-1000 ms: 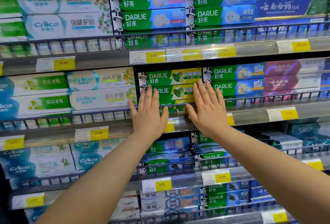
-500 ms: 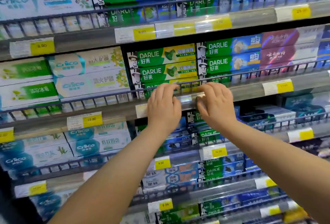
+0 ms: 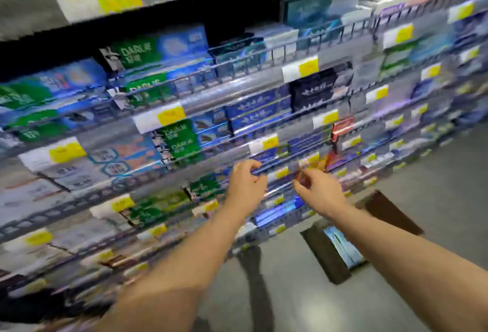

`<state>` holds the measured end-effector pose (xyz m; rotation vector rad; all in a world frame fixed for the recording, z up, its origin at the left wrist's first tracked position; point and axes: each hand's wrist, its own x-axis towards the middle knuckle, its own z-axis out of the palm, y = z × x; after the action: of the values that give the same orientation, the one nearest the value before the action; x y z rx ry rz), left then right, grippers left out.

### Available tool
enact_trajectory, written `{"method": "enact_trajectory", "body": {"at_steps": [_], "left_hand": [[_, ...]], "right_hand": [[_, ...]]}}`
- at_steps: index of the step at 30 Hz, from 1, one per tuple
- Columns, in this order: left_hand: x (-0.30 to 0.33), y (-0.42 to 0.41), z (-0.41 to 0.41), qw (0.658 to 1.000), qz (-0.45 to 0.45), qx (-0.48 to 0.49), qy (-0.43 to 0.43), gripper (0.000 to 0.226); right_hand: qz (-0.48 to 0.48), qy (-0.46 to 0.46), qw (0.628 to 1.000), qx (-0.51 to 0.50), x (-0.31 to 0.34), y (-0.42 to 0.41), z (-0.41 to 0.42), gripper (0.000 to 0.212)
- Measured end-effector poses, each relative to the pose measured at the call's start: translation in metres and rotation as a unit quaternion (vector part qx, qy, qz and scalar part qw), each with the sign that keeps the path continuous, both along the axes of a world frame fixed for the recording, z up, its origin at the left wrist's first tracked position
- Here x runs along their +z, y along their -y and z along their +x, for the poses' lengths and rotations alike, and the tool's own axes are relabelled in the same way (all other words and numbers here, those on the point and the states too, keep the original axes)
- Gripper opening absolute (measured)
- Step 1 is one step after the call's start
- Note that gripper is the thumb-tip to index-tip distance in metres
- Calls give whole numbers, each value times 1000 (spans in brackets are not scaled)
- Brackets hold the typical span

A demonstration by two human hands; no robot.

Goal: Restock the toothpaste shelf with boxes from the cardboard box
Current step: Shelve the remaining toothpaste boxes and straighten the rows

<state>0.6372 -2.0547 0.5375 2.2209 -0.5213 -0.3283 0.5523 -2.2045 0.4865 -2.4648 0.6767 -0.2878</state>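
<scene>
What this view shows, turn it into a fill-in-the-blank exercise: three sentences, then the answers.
1. The open cardboard box stands on the ____.
2. Of the left hand and the right hand, the box lies nearer the ____ one.
3. The price tags on the shelf rails are white and ____.
Missing words: floor; right; yellow.

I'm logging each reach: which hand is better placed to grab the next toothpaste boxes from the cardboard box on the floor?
Probably the right hand: the open cardboard box sits on the floor below the right forearm, while the left hand is farther over. Both hands look empty, though the frame is blurred.
</scene>
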Motion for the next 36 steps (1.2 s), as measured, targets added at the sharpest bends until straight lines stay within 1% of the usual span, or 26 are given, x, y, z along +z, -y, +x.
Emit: {"method": "enact_trajectory", "body": {"at_steps": [3,6,8,9,11,12,14,17,20,23,25,27,29,30,32,34,36], "left_hand": [[-44,57,-37,998,1,37,-58,27],[-86,98,-78,993,11,37,-114,25],[-117,120,-98,988,14,37,-147,23],[-128,129,-105,985,19,33,-167,27],[-151,147,-117,977,31,34,-209,44],[-163,161,-121,975,39,36,-218,50],[-186,185,-122,974,56,41,-214,53],[-216,232,-109,959,113,23,-257,39],[-252,272,-99,959,109,6,-263,34],[-295,313,-93,949,122,4,-291,35],[-329,337,-92,942,124,11,-312,30],[-366,356,-96,936,137,16,-324,12],[-395,377,-105,936,138,45,-321,13],[-418,387,-111,933,143,64,-324,15],[-458,402,-126,929,150,72,-330,22],[-502,415,-138,923,140,89,-346,14],[-555,430,-147,923,139,99,-344,23]], "right_hand": [[10,-38,999,-18,-35,47,-46,24],[31,-109,993,-29,-69,94,-90,20],[43,-167,984,-36,-94,128,-114,22],[43,-194,980,-33,-105,143,-124,27],[43,-245,968,-32,-121,172,-137,39],[42,-267,962,-35,-130,188,-141,44],[43,-285,957,-39,-146,214,-144,43],[73,-302,949,-52,-180,258,-140,35],[103,-319,941,-51,-214,295,-131,33],[126,-326,935,-54,-254,334,-117,35],[144,-336,930,-47,-289,361,-109,36],[152,-353,923,-27,-327,386,-103,37],[157,-371,915,-3,-371,409,-100,37],[164,-377,912,4,-396,420,-99,36],[181,-391,903,4,-441,438,-102,33],[198,-386,901,-6,-489,452,-103,29],[196,-388,900,-6,-537,467,-103,27]]}}
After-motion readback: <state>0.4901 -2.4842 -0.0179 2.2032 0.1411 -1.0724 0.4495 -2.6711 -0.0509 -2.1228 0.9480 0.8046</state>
